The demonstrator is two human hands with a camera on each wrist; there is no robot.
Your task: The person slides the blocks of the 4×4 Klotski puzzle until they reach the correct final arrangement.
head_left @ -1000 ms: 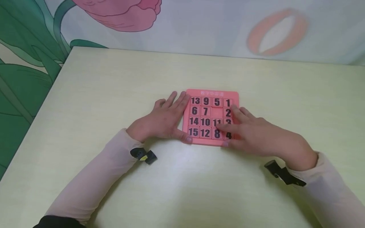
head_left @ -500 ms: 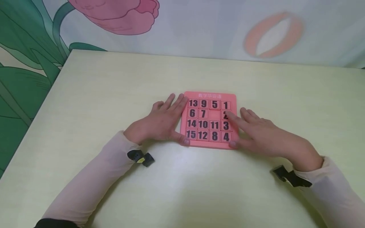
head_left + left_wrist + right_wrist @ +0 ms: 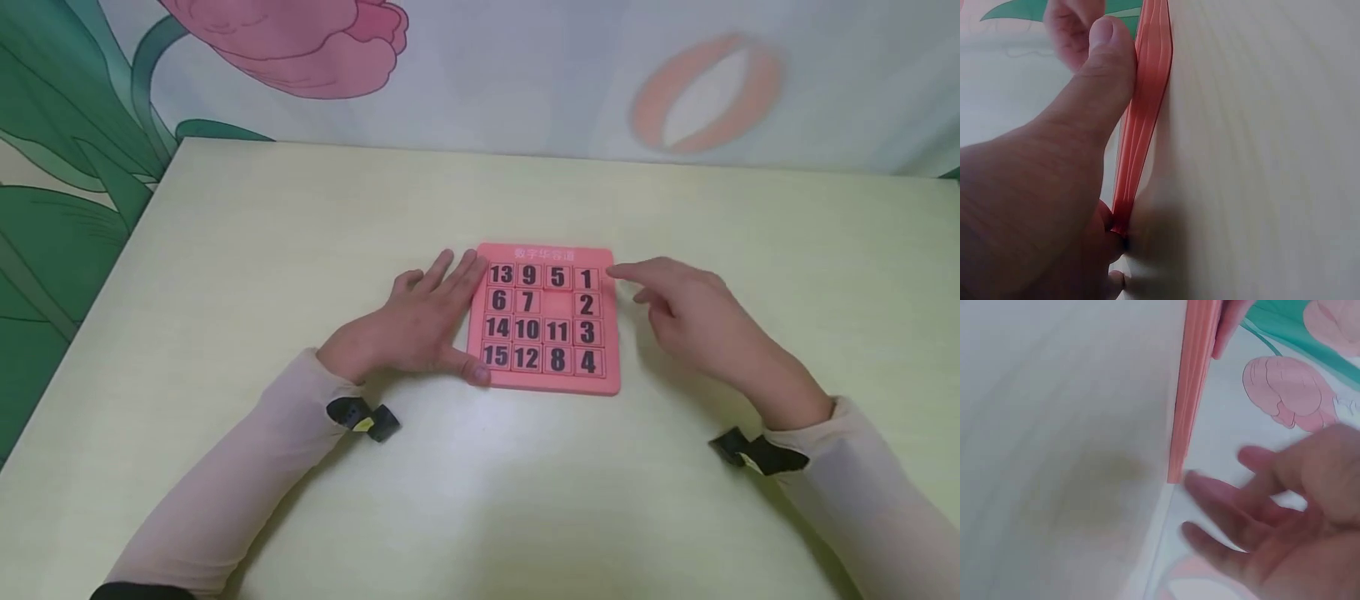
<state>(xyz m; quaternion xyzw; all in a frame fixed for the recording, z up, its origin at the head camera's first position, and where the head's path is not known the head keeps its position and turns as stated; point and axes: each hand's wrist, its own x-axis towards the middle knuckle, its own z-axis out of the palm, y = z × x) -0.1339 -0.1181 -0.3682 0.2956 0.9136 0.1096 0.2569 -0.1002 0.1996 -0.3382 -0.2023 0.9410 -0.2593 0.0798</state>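
A pink sliding number puzzle point(image 3: 543, 388) lies flat on the table. Its rows read 13, 9, 5, 1, then 6, 7, a gap, 2, then 14, 10, 11, 3, then 15, 12, 8, 4. My left hand point(image 3: 420, 327) rests spread against its left side, thumb at the near corner and fingers along the upper edge. In the left wrist view, the thumb point(image 3: 1107, 62) lies over the puzzle's red-looking side point(image 3: 1141, 125). Beside the upper right edge is my right hand point(image 3: 697, 317), holding nothing; its index fingertip points at tile 1 point(image 3: 587, 278), with the other fingers bent below.
The pale table point(image 3: 480, 500) spreads around the puzzle. A wall covering with a pink flower point(image 3: 322, 50) and green leaves point(image 3: 60, 233) borders its back and left sides. Each sleeve cuff carries a small black device, such as the left one point(image 3: 363, 417).
My right hand has left the tiles and moved to the puzzle's upper right edge, its fingers bending more. My left hand keeps its place on the puzzle. The tile order is unchanged.
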